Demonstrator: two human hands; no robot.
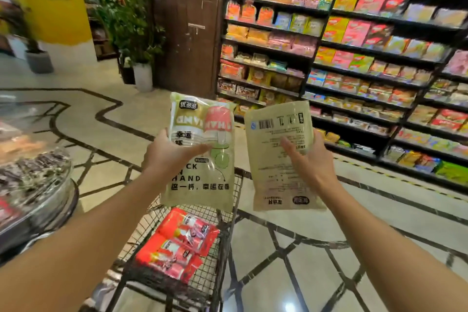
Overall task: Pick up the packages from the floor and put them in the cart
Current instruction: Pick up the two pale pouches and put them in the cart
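Two pale green packages are gripped at frame centre: one [200, 149] by the left hand [167, 152] above the cart [228, 230], one [281, 154] by the right hand [311, 157] beside the cart, over bare floor [329, 248]. Released here, the right package is likely to miss; both thin-film grips may slip.

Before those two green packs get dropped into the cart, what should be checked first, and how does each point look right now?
1. Left hand grips its green pack: ok.
2. Right hand grips the barcode-side pack: ok.
3. Left pack is above the cart: ok.
4. Right pack is above the cart: not ok, it hangs over floor.
5. Room beside the red packs: ok.
6. More packages left on the floor: cannot tell.
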